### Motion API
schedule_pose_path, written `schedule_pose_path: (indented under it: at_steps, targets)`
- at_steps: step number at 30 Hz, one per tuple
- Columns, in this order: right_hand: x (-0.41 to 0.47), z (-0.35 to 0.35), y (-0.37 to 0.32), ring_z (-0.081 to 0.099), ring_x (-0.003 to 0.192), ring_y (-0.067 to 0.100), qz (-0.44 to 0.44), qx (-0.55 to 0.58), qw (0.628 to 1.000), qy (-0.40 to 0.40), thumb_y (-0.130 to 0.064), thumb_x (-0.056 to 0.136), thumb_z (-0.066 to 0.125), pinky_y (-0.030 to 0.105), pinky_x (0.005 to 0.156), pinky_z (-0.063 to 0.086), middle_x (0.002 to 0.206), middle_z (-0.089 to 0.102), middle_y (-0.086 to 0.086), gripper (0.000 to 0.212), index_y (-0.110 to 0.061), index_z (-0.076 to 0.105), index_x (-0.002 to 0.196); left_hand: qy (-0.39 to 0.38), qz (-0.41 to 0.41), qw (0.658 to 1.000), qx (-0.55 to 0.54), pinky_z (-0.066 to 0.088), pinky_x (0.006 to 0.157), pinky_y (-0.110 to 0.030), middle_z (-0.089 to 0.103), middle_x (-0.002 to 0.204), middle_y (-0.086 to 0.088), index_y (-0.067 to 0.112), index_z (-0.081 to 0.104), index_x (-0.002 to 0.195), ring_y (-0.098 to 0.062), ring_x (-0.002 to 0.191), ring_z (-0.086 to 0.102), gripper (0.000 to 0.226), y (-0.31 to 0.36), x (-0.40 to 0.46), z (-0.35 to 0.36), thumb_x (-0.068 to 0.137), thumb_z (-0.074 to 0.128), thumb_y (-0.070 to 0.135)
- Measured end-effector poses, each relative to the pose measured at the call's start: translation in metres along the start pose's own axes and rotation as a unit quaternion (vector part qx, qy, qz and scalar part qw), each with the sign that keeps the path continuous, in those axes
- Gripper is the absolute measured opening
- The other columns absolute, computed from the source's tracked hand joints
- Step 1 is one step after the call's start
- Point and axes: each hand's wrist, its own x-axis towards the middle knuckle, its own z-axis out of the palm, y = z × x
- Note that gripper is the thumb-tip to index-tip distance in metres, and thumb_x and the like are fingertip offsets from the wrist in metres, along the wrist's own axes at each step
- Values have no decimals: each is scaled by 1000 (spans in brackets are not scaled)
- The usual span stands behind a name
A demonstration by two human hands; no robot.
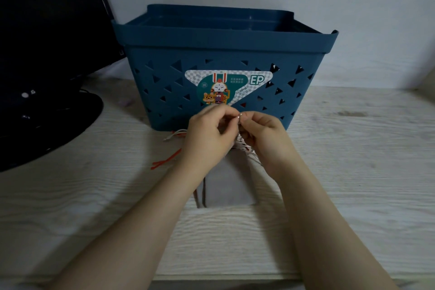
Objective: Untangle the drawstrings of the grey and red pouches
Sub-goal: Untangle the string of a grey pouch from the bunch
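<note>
We are mid-task — our left hand and right hand pinch the pale drawstrings together above the grey pouch at table centre, red cords trailing toward nine o'clock — the knot looks unresolved, the red pouch unseen.

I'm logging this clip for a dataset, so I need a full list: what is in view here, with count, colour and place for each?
basket: one, dark blue with triangular holes, at the back of the table, centre
label: one, white and teal with a cartoon figure, on the basket's front wall
grey pouch: one, grey, flat on the table under the hands
drawstrings: several, pale, bunched between the hands; exact count unclear
red cord: one loop, red, on the table left of the left wrist
monitor: one, black, far left
table: one, pale wood grain
left hand: one, pinches the drawstrings
right hand: one, pinches the drawstrings
</note>
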Motion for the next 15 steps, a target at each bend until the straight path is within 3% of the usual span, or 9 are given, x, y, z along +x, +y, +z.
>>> schedule_pose_path:
  at_steps: [6,11,13,15]
  targets:
    - [-4,4,-2,43,53,5,0,48,999,-2,1,94,44,15,53,36,58,52,0,22,-3,61,80,16,41,999,-4,51,79,-20,63,92,-4,0,68,80,-8,85,60,12,-8,3,0,78,64,10]
    - [-3,4,-2,38,54,8,6,69,998,-4,3,91,45,19,53,31,61,46,3,18,-1,61,84,32,36,999,17,44,76,-15,60,85,-3,-2,62,74,-8,82,56,19,-6,1,1,82,59,16]
    - [-3,4,-3,38,53,8,5,50,999,-1,5,89,46,19,52,30,61,48,3,17,-3,60,82,6,-53,999,-8,44,76,-22,59,82,3,6,60,75,-11,79,56,12,-6,1,2,84,59,14]
    - [-4,2,-4,44,50,6,0,42,999,1,8,88,47,15,47,35,60,52,1,18,-5,57,83,-39,-219,965,-137,45,76,-29,62,74,5,14,59,72,-12,74,58,14,0,2,1,86,58,13]
